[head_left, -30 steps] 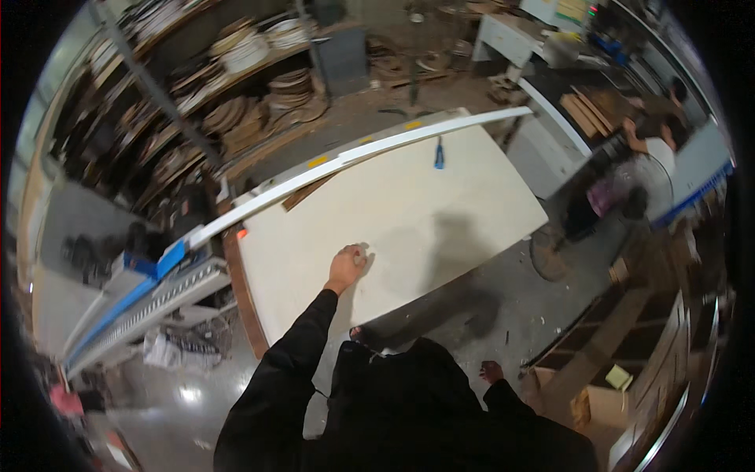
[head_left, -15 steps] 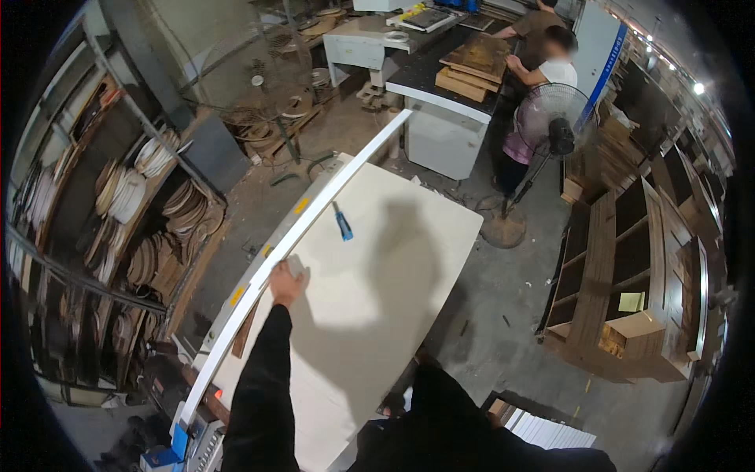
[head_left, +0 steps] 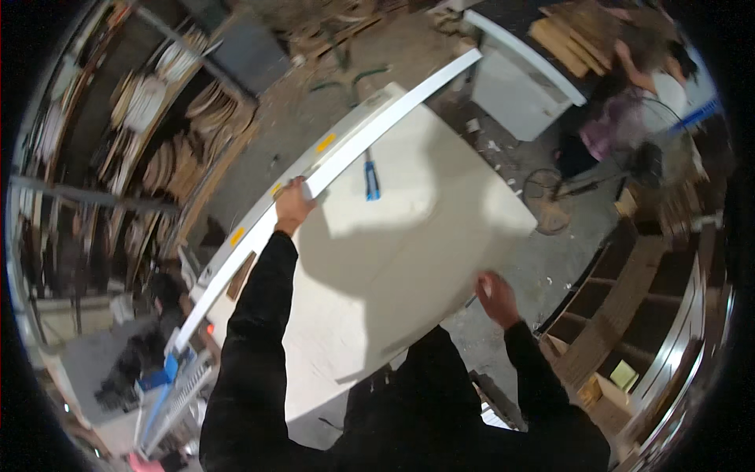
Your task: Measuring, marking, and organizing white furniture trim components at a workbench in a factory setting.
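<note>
A long white strip [head_left: 393, 118] runs along the far left edge of a pale board-topped table [head_left: 425, 267]. My left hand [head_left: 293, 208] is closed over the strip near its middle. My right hand [head_left: 497, 299] is raised by the table's right edge with its fingers curled and slightly blurred. A small dark thing shows beside its fingertips, too unclear to name. On the board lies a blue-handled tool [head_left: 372, 185] with a thin dark shank, just right of the strip. A short brown wooden piece [head_left: 241, 275] lies against the strip near my left forearm.
Shelves with curved wooden pieces [head_left: 169, 165] stand at the left. At the far right are a standing fan [head_left: 646, 163], a person [head_left: 667, 90] and stacked boards [head_left: 570, 43] on a machine table. Brown cabinets [head_left: 621, 307] stand on the right.
My right hand has come into view at the table's right edge. My left hand stays on the strip. The whole view has shifted and turned, bringing the cabinets and fan lower.
</note>
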A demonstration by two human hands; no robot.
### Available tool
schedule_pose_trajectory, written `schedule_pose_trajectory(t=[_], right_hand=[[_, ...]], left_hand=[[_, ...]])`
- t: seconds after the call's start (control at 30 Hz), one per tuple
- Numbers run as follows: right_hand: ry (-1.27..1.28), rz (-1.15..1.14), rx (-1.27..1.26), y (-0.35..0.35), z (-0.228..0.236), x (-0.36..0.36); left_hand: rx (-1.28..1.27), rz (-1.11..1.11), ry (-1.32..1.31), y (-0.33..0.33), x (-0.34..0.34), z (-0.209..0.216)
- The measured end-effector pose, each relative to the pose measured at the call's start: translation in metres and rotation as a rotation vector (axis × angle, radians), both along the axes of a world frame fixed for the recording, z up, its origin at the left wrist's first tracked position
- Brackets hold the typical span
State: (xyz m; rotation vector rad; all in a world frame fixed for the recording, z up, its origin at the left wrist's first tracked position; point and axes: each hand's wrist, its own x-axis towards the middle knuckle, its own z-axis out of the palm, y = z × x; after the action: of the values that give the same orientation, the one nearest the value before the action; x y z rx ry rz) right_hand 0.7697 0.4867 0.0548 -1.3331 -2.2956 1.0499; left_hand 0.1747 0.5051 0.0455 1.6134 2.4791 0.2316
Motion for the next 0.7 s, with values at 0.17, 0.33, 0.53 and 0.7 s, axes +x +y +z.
schedule_pose_trajectory(t=[0.17, 0.33, 0.53, 0.7], right_hand=[[0.152, 0.438, 0.294, 0.075, 0.067, -0.189], [0.116, 0.776, 0.483, 0.039, 0.039, -0.308], [-0.130, 0.994, 0.225, -0.004, -0.049, -0.264], [-0.259, 0.916, 0.138, -0.060, -0.039, -0.226]], left_hand=[[-0.148, 0.205, -0.081, -0.106, 0.086, 0.061], [0.088, 0.358, -0.111, -0.315, 0.105, 0.025], [0.107, 0.443, -0.336, -0.487, 0.123, 0.005], [-0.076, 0.216, -0.363, -0.572, 0.078, -0.023]])
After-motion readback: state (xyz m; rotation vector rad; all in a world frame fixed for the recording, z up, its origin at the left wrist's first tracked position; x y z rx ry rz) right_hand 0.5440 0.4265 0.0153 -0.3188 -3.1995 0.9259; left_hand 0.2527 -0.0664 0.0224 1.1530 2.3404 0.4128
